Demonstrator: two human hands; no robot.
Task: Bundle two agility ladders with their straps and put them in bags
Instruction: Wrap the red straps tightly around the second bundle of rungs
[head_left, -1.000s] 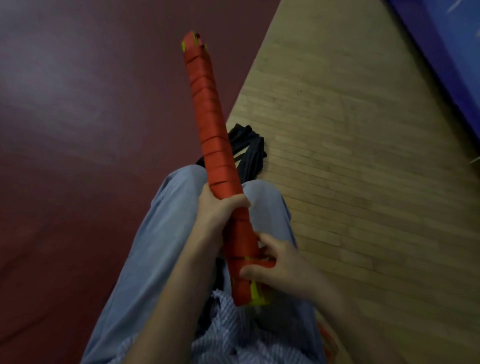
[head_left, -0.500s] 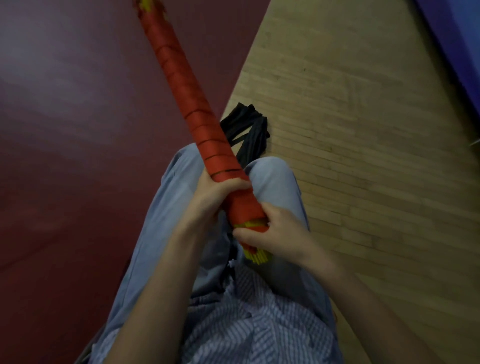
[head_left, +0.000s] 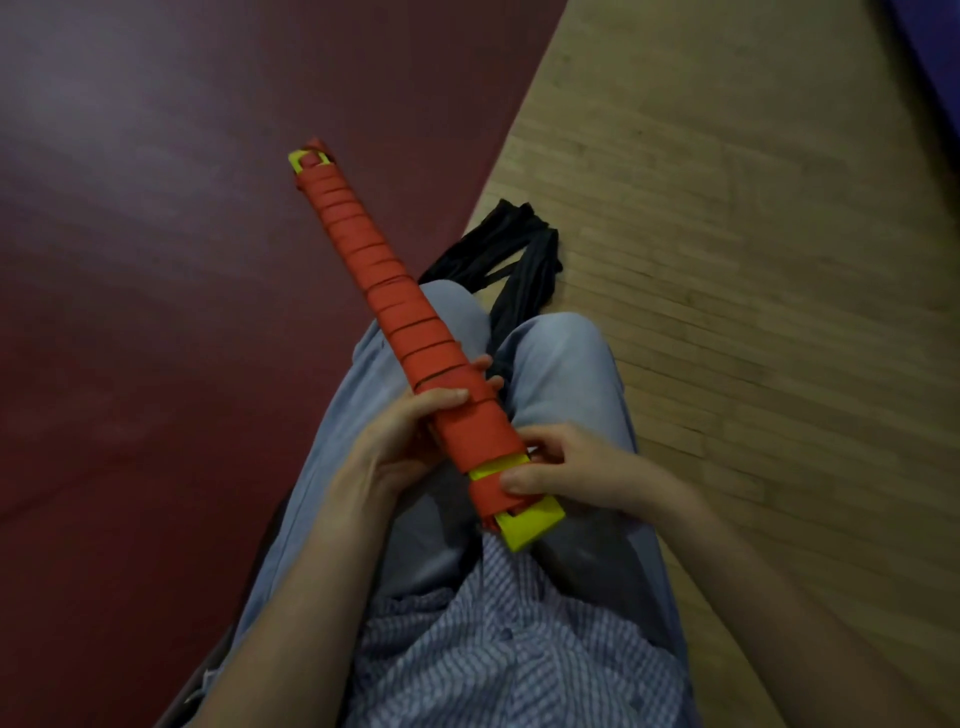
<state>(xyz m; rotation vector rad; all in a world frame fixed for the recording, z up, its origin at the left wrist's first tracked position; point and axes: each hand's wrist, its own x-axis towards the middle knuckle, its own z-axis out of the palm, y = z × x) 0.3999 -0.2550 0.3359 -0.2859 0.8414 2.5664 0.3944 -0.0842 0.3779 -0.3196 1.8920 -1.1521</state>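
Observation:
A long agility ladder bundle (head_left: 395, 306), yellow rungs wrapped along their length in red strap, lies slanted over my knees, its far end up left. My left hand (head_left: 400, 441) grips the bundle round its lower part, thumb on top and fingertips showing on the far side. My right hand (head_left: 561, 467) pinches the red strap end near the bundle's near end, where bare yellow rung ends (head_left: 530, 522) stick out. A black bag (head_left: 514, 260) lies crumpled on the floor just beyond my knees.
I sit with my jeans-clad legs (head_left: 561, 374) stretched forward. Dark red flooring (head_left: 156, 260) fills the left, light wooden flooring (head_left: 753, 260) the right. A blue mat edge (head_left: 935, 67) runs along the top right corner.
The bundle has tilted down and slid toward me, so its far end sits lower in view. More yellow shows at the near end, and my right hand has shifted along the strap there.

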